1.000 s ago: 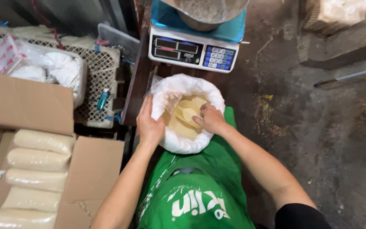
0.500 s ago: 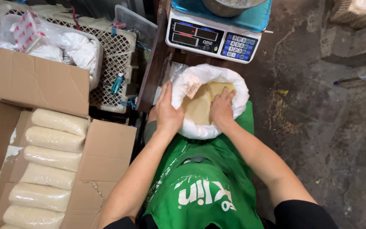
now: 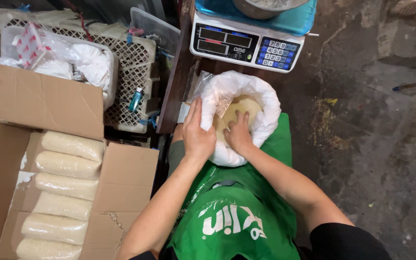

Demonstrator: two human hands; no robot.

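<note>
Pale sealed packs (image 3: 66,188) in cardboard box (image 3: 121,192), scale screens (image 3: 227,44) approx. top-centre
</note>
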